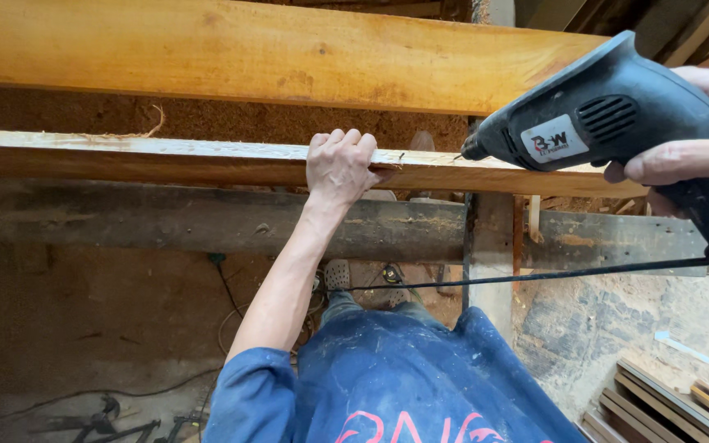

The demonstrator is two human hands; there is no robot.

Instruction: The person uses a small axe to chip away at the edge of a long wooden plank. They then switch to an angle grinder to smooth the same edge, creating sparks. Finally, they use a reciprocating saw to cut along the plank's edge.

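- While the left hand [340, 164] curls its fingers over the top edge of the narrow wooden plank [207, 160], closed on it and pressing it steady, the right hand [691, 148] wraps shut around the grip of the dark electric drill [592, 115] at the right edge of the view.
- The plank lies edge-up across a dark, worn beam [166, 217], and a wider pale board [248, 53] runs parallel just beyond it.
- The drill bit tip [458, 156] sits at the plank's top edge, just right of the left hand's fingers; whether it already bites into the wood I cannot tell.
- By my reading, the step in hand is drilling 1 hole into the plank near its right end.
- The next move calls for steady pressure along the bit's axis, a firm hold on the plank so it does not twist, and fingers kept clear of the bit.
- The drill's black cord [535, 277] stretches across below the beam, above the person's blue shirt [404, 377].
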